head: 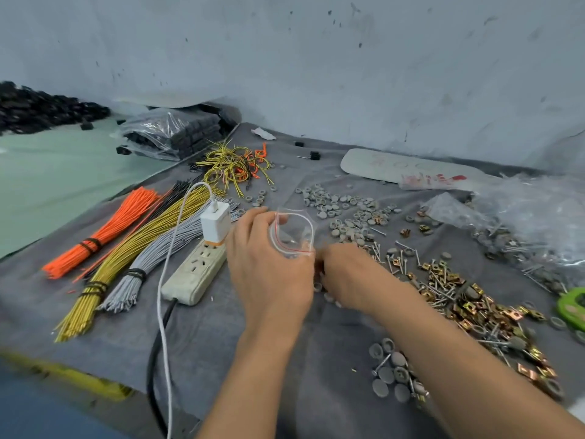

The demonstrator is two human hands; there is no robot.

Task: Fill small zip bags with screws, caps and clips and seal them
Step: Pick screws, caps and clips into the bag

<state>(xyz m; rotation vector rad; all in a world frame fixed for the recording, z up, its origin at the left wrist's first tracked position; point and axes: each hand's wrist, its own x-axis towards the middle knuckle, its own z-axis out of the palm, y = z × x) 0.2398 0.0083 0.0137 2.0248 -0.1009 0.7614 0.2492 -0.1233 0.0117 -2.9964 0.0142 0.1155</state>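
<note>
Curling round the open zip bag (294, 236), left hand (269, 261) grips; right hand (346, 275) blurred, grip unclear.

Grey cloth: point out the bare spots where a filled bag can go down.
Bare: the strip between the power strip with its black cable and the left forearm; also the green surface beyond the orange ties. Crowded: the right side, where caps, screws and clips cover the cloth.

Scuffed pale wall (316, 58), grey-clothed table (205, 343).
</note>
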